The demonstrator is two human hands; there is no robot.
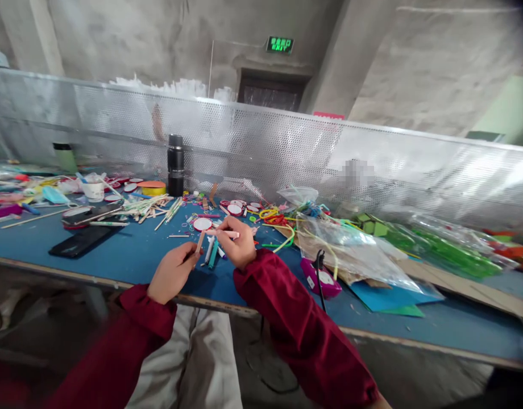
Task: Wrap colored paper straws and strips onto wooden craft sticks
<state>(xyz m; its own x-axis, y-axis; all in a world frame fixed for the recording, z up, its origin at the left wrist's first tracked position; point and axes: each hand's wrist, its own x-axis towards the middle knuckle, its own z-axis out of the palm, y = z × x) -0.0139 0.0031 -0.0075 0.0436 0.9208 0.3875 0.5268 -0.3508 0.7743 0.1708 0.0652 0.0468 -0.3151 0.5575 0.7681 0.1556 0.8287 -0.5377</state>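
In the head view my left hand [173, 271] is closed on a flat wooden craft stick [200, 242], which stands up from between thumb and fingers. My right hand [239, 241] grips a pale pink marker [228, 233] that points left. The marker's tip is at the upper end of the stick; whether it touches I cannot tell. Just beyond both hands lies a round white disc with a red rim [202, 224]. Several markers, among them a teal marker [213, 254], lie on the blue table [136, 264] between the hands.
A black bottle [175, 166] stands by the perforated metal screen [261, 139]. On the left are a black phone [84, 241], a pile of sticks [144, 207] and a white cup [94, 190]. To the right lie a purple device [321, 278], plastic bags [355, 250] and blue sheets [389, 296].
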